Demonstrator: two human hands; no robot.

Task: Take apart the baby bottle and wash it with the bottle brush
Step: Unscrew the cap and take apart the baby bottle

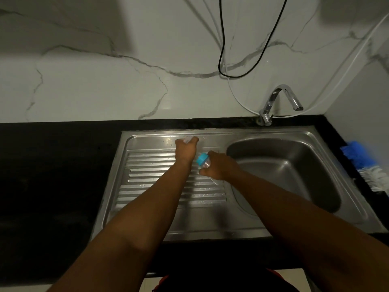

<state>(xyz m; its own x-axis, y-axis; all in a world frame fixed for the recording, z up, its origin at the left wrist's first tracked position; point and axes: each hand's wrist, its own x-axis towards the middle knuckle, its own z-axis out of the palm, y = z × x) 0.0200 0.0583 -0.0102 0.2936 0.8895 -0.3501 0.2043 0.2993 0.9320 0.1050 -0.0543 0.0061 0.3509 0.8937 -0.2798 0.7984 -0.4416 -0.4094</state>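
The baby bottle (207,163) is clamped in the right grip (219,166), its blue collar (202,159) turned toward the left grip (186,149), presumably so it can be unscrewed next. A small clear piece (188,140), probably the cap, is pinched in the left grip low over the drainboard (160,186), seemingly to be set aside. The bottle brush (366,167) is left well to the right of both grips, on the counter (52,165).

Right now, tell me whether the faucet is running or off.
Off, as far as shows: no stream falls from the faucet spout toward the sink basin below it.
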